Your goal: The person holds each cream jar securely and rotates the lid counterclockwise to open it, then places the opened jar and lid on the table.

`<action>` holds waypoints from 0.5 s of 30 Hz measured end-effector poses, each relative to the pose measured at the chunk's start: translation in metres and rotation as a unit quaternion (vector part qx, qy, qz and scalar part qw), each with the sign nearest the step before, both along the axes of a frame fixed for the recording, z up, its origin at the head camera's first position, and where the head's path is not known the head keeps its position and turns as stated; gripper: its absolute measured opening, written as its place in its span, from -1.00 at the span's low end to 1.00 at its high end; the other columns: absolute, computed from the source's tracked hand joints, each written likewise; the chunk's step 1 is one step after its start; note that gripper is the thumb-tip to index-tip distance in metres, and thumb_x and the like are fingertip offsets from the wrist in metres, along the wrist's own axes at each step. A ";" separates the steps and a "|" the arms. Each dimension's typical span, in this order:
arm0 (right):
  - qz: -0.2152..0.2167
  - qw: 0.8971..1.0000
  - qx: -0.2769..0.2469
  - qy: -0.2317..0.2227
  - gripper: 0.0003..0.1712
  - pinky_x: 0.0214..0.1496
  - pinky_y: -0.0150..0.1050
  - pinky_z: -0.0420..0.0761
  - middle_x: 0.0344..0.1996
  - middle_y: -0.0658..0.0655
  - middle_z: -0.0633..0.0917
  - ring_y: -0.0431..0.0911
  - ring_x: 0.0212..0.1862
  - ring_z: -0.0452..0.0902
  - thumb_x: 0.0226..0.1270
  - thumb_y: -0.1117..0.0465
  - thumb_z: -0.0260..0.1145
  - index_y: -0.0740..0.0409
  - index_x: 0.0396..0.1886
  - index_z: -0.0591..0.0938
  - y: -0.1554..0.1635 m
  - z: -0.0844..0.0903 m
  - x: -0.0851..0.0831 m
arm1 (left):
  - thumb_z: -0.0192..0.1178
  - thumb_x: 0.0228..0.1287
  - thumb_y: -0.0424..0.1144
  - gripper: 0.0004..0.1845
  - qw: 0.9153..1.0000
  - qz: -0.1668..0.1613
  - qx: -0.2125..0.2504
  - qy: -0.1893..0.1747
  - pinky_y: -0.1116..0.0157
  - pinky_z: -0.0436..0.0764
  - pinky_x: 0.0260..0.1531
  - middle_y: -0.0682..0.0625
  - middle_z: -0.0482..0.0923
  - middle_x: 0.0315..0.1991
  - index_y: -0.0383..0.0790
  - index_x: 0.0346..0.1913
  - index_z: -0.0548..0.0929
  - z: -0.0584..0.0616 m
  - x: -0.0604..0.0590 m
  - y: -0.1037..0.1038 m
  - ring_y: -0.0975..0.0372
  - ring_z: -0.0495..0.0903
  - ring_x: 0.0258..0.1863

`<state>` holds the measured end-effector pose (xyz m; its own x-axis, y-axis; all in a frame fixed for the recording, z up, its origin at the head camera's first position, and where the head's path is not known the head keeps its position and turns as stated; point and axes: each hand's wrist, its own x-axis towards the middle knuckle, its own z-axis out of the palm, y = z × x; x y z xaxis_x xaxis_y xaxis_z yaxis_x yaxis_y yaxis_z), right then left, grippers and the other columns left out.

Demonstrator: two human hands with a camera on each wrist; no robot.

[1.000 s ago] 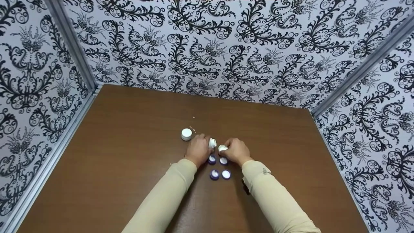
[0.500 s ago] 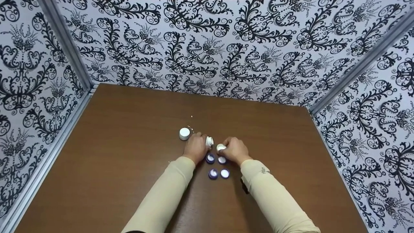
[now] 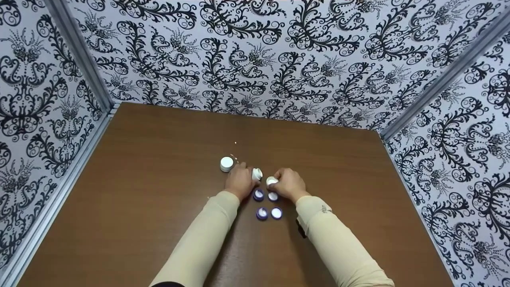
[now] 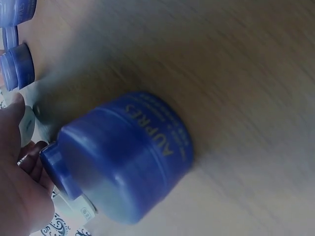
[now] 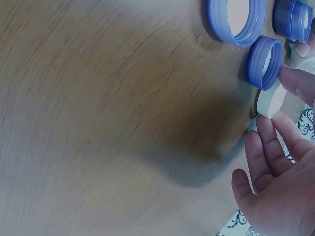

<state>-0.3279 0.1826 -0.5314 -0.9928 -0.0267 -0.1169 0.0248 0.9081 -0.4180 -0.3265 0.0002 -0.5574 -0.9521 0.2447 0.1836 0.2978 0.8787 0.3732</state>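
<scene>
Left hand (image 3: 239,181) gripping a tilted white jar (image 3: 257,173), right hand (image 3: 289,185) pinching a white lid (image 3: 272,181), both mid-table (image 3: 139,191), four blue caps (image 3: 267,204) just nearer, another white jar (image 3: 226,164) beside the left hand.

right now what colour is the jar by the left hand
Blue, with gold lettering: the round plastic jar, clearest in the left wrist view.

The blue jar (image 4: 125,157) in the left-wrist view bears the gold word "AUPRES" on its side.
</scene>
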 end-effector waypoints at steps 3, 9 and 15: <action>0.005 1.000 -0.001 0.003 -0.68 -0.17 -0.03 0.55 -0.41 0.00 0.66 0.00 -0.26 0.57 -0.06 0.02 0.56 0.06 -0.36 0.70 0.000 0.002 0.002 | 0.42 0.13 0.07 -0.47 1.000 0.001 -0.006 -0.013 0.05 0.51 0.09 -0.19 0.53 -0.05 -0.33 -0.04 0.70 0.001 0.000 -0.001 -0.06 0.55 0.02; 0.009 1.000 -0.003 0.005 -0.67 -0.17 -0.04 0.54 -0.41 0.01 0.66 0.00 -0.28 0.57 -0.06 0.01 0.55 0.08 -0.34 0.70 0.000 0.004 0.003 | 0.38 0.18 0.10 -0.45 0.999 0.001 -0.028 -0.032 0.05 0.49 0.11 -0.18 0.51 -0.03 -0.33 0.00 0.68 0.006 0.000 -0.001 -0.05 0.52 0.06; 0.005 1.000 0.000 -0.001 -0.66 -0.16 -0.03 0.54 -0.40 0.02 0.66 0.01 -0.26 0.56 -0.06 0.00 0.56 0.06 -0.34 0.70 0.000 0.004 0.002 | 0.30 0.25 0.10 -0.42 0.997 -0.005 -0.057 -0.050 0.05 0.44 0.18 -0.20 0.49 0.03 -0.33 0.10 0.63 0.008 -0.002 0.000 -0.07 0.47 0.15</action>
<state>-0.3254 0.1830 -0.5279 -0.9923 -0.0373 -0.1183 0.0158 0.9079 -0.4188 -0.3281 -0.0003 -0.5497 -0.9615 0.2686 0.0587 0.2736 0.9138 0.3001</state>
